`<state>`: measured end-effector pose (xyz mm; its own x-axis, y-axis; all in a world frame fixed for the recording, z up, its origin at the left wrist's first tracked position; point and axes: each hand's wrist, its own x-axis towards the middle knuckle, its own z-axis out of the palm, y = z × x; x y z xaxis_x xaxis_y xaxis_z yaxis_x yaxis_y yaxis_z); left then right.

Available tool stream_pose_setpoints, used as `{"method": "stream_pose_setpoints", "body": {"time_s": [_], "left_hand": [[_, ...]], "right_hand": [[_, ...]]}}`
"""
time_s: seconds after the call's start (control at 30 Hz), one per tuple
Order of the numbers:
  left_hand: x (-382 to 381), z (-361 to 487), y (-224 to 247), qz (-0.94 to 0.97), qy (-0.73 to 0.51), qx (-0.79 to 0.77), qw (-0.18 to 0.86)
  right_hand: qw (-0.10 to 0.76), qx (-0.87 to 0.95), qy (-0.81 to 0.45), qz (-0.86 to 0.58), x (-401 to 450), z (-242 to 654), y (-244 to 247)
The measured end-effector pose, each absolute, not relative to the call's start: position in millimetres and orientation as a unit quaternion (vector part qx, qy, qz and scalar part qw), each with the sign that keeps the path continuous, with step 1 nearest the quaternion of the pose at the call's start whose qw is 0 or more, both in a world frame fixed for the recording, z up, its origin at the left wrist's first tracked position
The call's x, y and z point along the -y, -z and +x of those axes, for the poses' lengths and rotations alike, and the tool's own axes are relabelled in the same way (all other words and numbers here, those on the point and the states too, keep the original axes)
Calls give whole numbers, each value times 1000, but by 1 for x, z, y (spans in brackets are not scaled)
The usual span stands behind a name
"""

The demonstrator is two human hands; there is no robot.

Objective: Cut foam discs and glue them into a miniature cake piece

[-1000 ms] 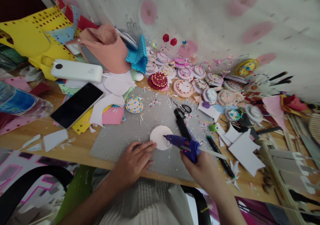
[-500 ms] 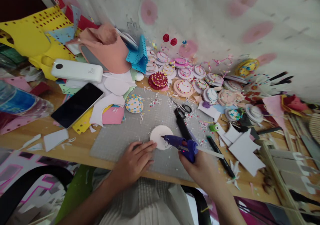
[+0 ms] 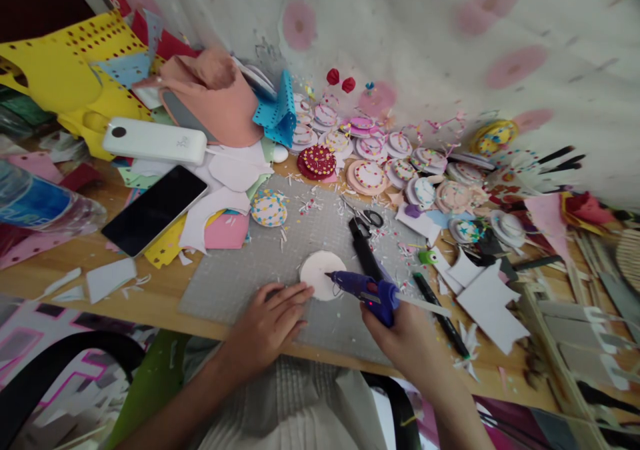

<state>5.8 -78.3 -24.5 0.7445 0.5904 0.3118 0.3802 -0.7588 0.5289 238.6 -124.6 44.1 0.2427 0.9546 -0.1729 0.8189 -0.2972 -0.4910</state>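
Observation:
A white round disc (image 3: 316,280) lies on the grey cutting mat (image 3: 225,283). My left hand (image 3: 273,323) rests flat on the mat, fingers stretched out, with the fingertips touching the disc's left edge. A blue hot glue gun (image 3: 373,292) with a lit red light and a glue stick out of its back is gripped in my right hand (image 3: 405,337). Its nozzle points left over the disc; whether it touches the surface I cannot tell. Just behind the gun lie scissors (image 3: 370,220) and a black strip-like tool (image 3: 365,250).
Decorated small paper hats (image 3: 370,177) crowd the back. On the left are a phone (image 3: 155,210), a white power bank (image 3: 154,141), a water bottle (image 3: 45,200) and foam sheets (image 3: 75,83). A green-tipped marker (image 3: 440,313) and white scraps (image 3: 493,303) lie at right.
The glue gun and my right hand have shifted slightly to the right, so the nozzle is a little farther right over the disc. My left hand stays in place.

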Motion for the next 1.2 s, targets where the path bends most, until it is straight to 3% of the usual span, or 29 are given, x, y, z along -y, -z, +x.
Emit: {"method": "stream_pose_setpoints", "body": {"time_s": [1.2], "left_hand": [[77,7,22,904,-242,-273,222]], "right_hand": [[144,547,-272,-779,126,247,-47]]}}
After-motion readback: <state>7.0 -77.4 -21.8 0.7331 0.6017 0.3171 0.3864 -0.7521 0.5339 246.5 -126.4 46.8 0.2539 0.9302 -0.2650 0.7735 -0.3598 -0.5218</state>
